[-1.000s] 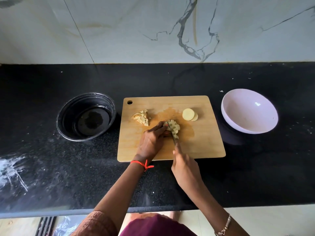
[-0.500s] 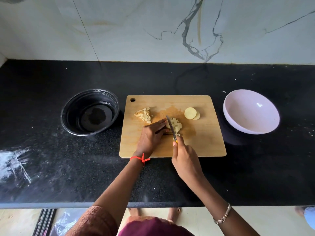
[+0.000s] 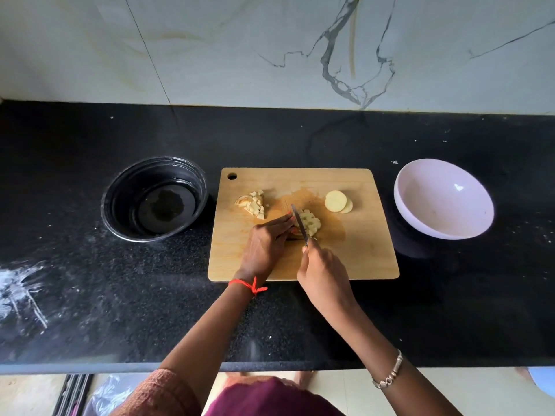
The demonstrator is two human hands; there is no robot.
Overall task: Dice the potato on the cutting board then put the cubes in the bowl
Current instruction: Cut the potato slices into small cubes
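A wooden cutting board (image 3: 354, 253) lies in the middle of the black counter. On it my left hand (image 3: 265, 244) presses on a potato piece (image 3: 295, 231) beside a small heap of pale cubes (image 3: 311, 223). My right hand (image 3: 322, 273) grips a knife (image 3: 298, 220), whose blade lies between my left fingertips and the cubes. A second pile of cubes and peel (image 3: 253, 202) sits near the board's upper left. Two round potato slices (image 3: 338, 201) lie at the upper right. An empty pale pink bowl (image 3: 444, 202) stands to the right of the board.
A black bowl (image 3: 154, 199) holding a little liquid stands left of the board. White smears mark the counter (image 3: 90, 295) at the far left. A marble wall rises behind the counter. The counter's front edge runs just below my forearms.
The knife has lifted from low among the cubes and now lies further up and left, against my left fingertips. The view has shifted slightly; both hands stay at the same spot on the board.
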